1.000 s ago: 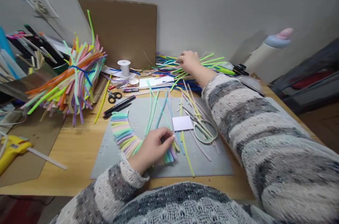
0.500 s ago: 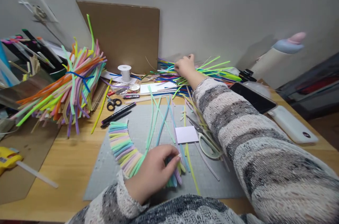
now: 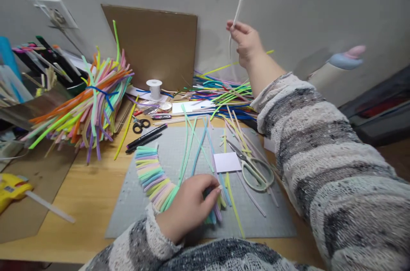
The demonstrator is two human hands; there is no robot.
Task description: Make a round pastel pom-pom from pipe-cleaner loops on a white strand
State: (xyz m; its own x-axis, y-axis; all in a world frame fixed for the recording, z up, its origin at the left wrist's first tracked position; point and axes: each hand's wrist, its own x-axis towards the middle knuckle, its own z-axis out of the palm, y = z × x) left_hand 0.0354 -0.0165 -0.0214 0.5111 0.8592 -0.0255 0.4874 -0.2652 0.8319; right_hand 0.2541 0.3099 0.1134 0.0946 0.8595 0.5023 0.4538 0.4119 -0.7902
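My right hand [image 3: 248,42] is raised in front of the wall, fingers closed on a white pipe cleaner [image 3: 238,8] whose lower part hangs below them. Low over the cutting mat [image 3: 124,215], my left hand [image 3: 192,205] is curled around part of a curved row of pastel pipe cleaners [image 3: 152,173], hiding its middle. A tiny white bit shows at the left thumb tip. Loose green and blue pipe cleaners [image 3: 200,149] lie just beyond that hand. Near them are a small white card [image 3: 227,162] and pale-handled scissors [image 3: 256,173].
A thick bundle of pipe cleaners [image 3: 96,104] stands at left, above a yellow glue gun [image 3: 13,190]. Along the wall lie a loose pipe-cleaner pile [image 3: 221,91], a white spool [image 3: 154,89] and a leaning brown board [image 3: 150,45]. Black markers [image 3: 145,138] and small black scissors [image 3: 141,125] lie mid-left.
My right hand has risen from the pipe-cleaner pile by the wall, bringing up a white pipe cleaner. My left hand keeps its place on the curved row.
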